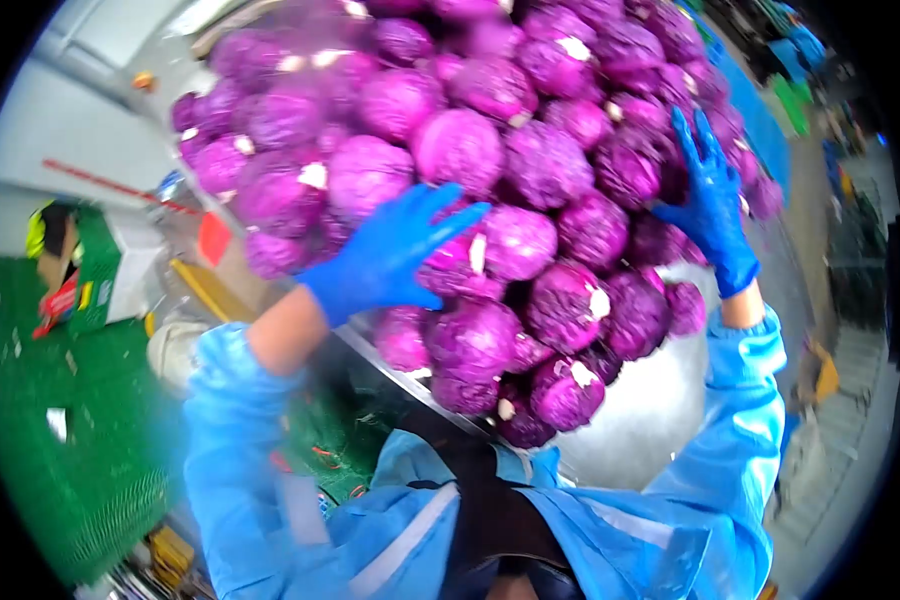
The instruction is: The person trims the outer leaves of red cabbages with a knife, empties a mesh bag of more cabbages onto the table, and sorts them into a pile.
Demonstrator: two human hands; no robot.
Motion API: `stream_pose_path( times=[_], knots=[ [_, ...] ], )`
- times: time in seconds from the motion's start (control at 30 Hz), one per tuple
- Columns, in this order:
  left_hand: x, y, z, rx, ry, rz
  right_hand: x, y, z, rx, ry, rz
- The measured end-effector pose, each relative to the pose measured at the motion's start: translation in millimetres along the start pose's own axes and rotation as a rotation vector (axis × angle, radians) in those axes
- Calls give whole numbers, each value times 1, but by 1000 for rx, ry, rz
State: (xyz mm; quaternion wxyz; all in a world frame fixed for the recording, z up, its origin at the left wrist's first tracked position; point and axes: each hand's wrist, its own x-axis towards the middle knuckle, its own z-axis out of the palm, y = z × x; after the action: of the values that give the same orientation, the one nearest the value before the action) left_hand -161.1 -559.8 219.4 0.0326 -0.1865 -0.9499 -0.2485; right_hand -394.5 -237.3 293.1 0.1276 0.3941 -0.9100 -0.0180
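A big heap of purple cabbages (490,150) fills a metal table (650,420) in front of me. My left hand (390,255), in a blue glove, lies flat with fingers spread on a cabbage (450,262) near the heap's front left. My right hand (710,200), also blue-gloved, rests open against cabbages at the heap's right side, fingers pointing up. Neither hand grips anything. Both arms wear light blue sleeves.
Green matting (80,420) covers the floor at left. A green and white cardboard box (105,275) stands there. A yellow bar (210,290) runs beside the table's left edge. Blue and green crates (785,60) sit far off at the upper right.
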Motion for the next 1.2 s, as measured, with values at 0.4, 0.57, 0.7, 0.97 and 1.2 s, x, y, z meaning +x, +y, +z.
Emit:
stream_pose_path(
  times=[0.4, 0.57, 0.7, 0.97, 1.2],
  knots=[
    [-28, -13, -42, -819, 511, -104, 34, -4, 21, 429, -206, -218],
    [-107, -116, -89, -872, 1389, -442, 35, -7, 16, 428, -239, -183],
    [-140, -224, -137, -794, 1662, -583, 43, 1, 18, 483, -306, -153],
    [-150, -350, -149, -459, 1572, -1021, 67, -4, 21, 535, -438, -100],
    [-140, -386, -144, -458, 942, -1268, 69, -6, 21, 536, -487, -26]
  ],
)
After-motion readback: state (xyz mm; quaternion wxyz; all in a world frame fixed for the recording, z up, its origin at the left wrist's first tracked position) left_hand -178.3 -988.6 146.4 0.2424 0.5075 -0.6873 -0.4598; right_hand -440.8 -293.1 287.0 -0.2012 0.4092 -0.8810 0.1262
